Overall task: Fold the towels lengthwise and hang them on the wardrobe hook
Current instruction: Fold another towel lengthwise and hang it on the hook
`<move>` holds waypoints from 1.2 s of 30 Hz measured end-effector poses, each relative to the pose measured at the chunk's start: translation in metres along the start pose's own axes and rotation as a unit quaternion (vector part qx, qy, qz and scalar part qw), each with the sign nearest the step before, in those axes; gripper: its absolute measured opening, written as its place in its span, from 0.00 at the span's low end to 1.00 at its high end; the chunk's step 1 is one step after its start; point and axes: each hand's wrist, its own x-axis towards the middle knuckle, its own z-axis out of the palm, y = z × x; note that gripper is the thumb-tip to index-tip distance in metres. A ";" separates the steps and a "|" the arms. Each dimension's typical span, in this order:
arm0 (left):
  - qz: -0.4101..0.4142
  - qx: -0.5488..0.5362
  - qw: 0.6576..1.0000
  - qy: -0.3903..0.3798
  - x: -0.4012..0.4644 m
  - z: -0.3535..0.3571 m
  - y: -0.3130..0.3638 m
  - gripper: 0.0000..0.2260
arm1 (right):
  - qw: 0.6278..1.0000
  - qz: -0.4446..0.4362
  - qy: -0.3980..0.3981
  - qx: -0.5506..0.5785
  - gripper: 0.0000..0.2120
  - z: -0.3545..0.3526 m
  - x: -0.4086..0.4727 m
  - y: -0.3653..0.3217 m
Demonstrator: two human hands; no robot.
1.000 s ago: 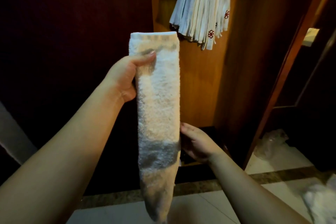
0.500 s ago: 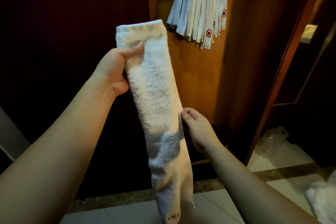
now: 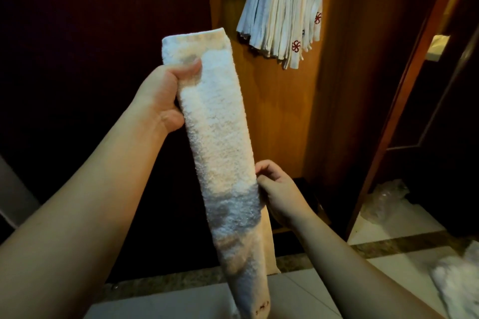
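Folded towel: now tilted, left hand gripping top, right hand newly pinching lower edge; ready for hanging beside hooked towels.

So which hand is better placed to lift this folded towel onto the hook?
Probably the left hand: it grips the folded towel near its top end, nearer the hung towels. The right hand only pinches the lower edge.

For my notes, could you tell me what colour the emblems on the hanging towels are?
Red, on the hanging towels, in the head view.
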 end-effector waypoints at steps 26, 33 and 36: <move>0.034 0.012 0.999 0.023 0.005 0.003 0.002 0.13 | 0.966 -0.156 0.131 -0.161 0.11 0.024 -0.026 -0.023; -0.016 -0.035 0.999 -0.021 0.007 0.005 0.004 0.13 | 0.991 0.015 -0.089 -0.103 0.42 -0.004 -0.004 -0.018; -0.045 -0.022 0.997 -0.056 0.009 0.003 0.002 0.15 | 0.956 0.109 -0.262 -0.074 0.30 -0.016 0.001 -0.030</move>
